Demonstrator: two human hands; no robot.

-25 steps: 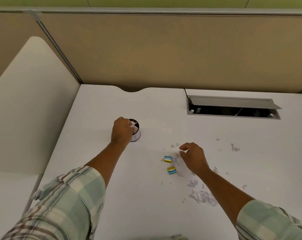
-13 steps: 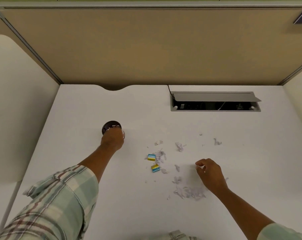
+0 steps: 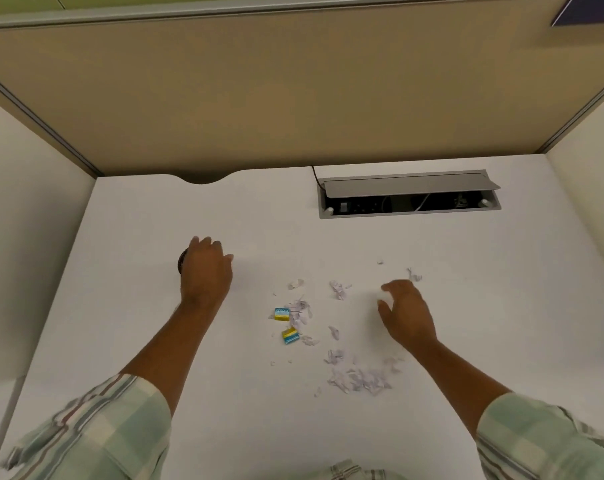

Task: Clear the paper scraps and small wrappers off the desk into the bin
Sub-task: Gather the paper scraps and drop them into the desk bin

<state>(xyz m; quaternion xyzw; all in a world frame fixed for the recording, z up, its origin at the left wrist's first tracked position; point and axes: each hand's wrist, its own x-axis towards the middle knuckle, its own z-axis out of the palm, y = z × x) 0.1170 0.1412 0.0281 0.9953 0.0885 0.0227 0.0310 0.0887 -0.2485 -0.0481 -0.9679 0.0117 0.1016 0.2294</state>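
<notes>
We find the left hand (image 3: pixel 205 271) spread flat, fingers loose and gripping nothing, over the small dark round bin (image 3: pixel 182 263), which sits toward the left edge of the white bench (image 3: pixel 501 323) and shows only as a dark sliver beside the hand. A second ago this hand was bunched over the bin mouth with a white scrap; we judge that scrap dropped in. The right hand (image 3: pixel 406 315) has moved from the middle of the litter toward the right side, its fingers now curled around a white paper scrap (image 3: pixel 385 300), apparently pinching it. Count: two yellow-and-blue small wrappers (image 3: pixel 282 314) near the bench middle; one bin; torn white paper scraps (image 3: pixel 359 377) in roughly six loose clusters, the largest nearest the front edge, single pieces too small to number. Most litter remains.
</notes>
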